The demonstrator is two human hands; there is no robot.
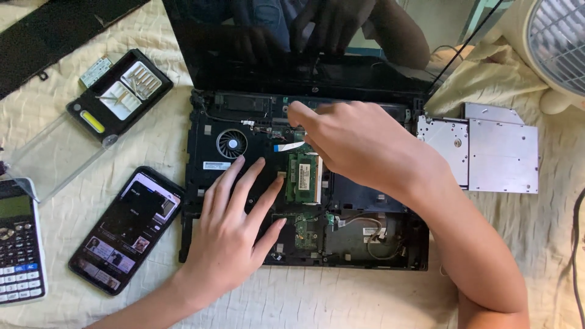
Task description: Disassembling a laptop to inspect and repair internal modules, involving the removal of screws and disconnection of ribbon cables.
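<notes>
Two hands work on the opened laptop (304, 201): your left hand (234, 234) lies flat, fingers spread, on its black board left of the green memory stick (303, 178). Beyond, your right hand (359, 143) pinches something small near the hinge; what, you can't tell. Left of the laptop, an open bit case (119, 91) holds screwdriver bits.

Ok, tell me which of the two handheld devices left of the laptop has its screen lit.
The black smartphone, lying nearest the left hand, shows a lit screen with pictures. The calculator at the far left edge has a dull grey display and rows of keys.
</notes>
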